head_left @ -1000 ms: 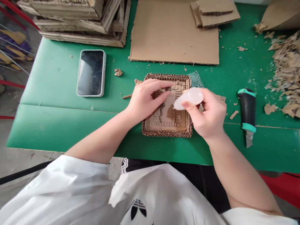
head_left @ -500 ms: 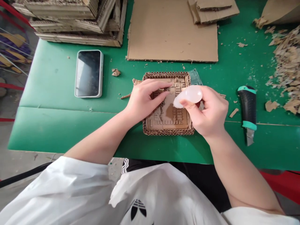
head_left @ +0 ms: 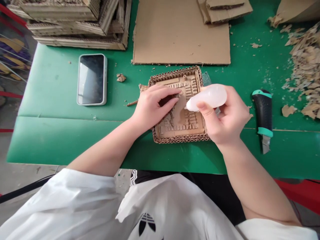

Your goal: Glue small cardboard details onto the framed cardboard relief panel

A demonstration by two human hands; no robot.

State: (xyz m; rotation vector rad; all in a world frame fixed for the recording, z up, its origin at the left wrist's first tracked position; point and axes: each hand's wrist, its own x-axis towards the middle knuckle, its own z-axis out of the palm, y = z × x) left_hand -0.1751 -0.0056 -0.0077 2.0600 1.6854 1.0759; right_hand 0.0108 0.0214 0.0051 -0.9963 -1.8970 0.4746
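A shallow box of corrugated cardboard (head_left: 182, 137) lies on the green table, slightly turned, with short ridged cardboard strips stuck to its floor. My left hand (head_left: 156, 105) reaches over the box's left side, thumb and fingers closed round a dark piece of corrugated cardboard (head_left: 172, 116) inside it, mostly hidden. In my right hand (head_left: 226, 115) is a translucent white squeeze bottle of glue (head_left: 208, 96), held tilted. Its narrow tip points left and down over the middle of the box; whether it touches the floor I cannot tell.
A phone (head_left: 91, 80) lies to the left, below stacked cardboard frames (head_left: 75, 41). Behind the box is a flat cardboard sheet (head_left: 180, 36). To the right are a utility knife (head_left: 263, 116) with its blade out and a heap of cardboard scraps (head_left: 305, 63).
The box has turned a little counterclockwise, its right side shifting away from me. My right hand has moved slightly right with the glue bottle, whose tip now shows. The left hand is nearly still.
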